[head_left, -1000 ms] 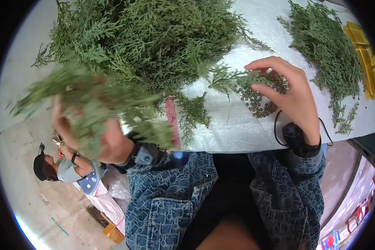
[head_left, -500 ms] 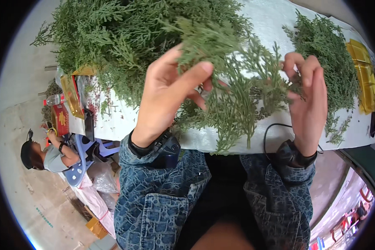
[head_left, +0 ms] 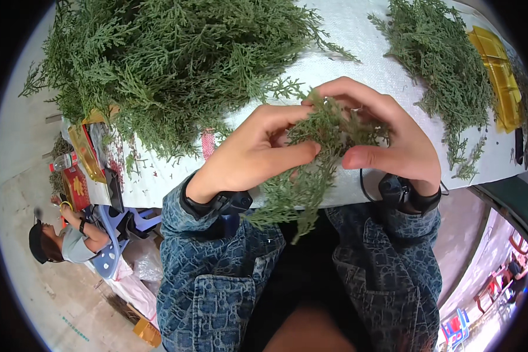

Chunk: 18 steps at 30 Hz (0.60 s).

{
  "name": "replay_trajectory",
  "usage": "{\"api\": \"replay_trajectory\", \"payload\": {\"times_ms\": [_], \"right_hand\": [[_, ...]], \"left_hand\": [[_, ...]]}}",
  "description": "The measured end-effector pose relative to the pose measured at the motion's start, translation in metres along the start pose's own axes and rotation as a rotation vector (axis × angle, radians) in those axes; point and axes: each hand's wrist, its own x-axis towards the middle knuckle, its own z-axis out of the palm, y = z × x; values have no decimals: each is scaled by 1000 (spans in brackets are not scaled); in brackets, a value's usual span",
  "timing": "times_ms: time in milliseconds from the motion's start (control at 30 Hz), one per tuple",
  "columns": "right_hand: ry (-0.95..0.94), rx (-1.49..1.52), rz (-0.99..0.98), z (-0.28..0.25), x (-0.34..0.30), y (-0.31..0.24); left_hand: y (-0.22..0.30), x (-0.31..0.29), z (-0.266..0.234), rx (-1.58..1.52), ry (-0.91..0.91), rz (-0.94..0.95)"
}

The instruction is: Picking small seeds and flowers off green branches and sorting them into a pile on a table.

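Both my hands meet over the white-covered table on a green conifer sprig point(head_left: 302, 188) with scaly, feathery leaves. My left hand point(head_left: 246, 146) is closed on it, thumb and fingers pinching the stem from the left. Opposite, my right hand point(head_left: 402, 138) curls its fingers and thumb round the brownish end of the sprig; its fingertips are partly hidden by leaves. The sprig's lower tips hang over the near table edge. A large heap of conifer branches point(head_left: 158, 70) lies beyond my left hand, and a smaller pile point(head_left: 443, 64) lies beyond my right.
A yellow translucent tray point(head_left: 494, 76) is at the far right. On the left are another yellow tray point(head_left: 88, 154), a red box point(head_left: 76, 186) and a plastic bottle point(head_left: 63, 162). A person in a black cap point(head_left: 79, 237) sits there by a blue plastic chair point(head_left: 107, 252).
My right hand has moved left, bringing both hands close together around the sprig. The spread foliage is now gathered between them. The whole view has shifted slightly.
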Motion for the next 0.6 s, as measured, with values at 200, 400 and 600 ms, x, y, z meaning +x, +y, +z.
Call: {"api": "replay_trajectory", "payload": {"times_ms": [200, 400, 600], "right_hand": [[74, -146, -159, 2, 0, 1], [168, -305, -157, 12, 3, 5], [591, -123, -334, 11, 3, 8]], "left_hand": [[0, 2, -3, 109, -67, 1], [1, 5, -2, 335, -133, -11], [-1, 7, -6, -34, -143, -46]]}}
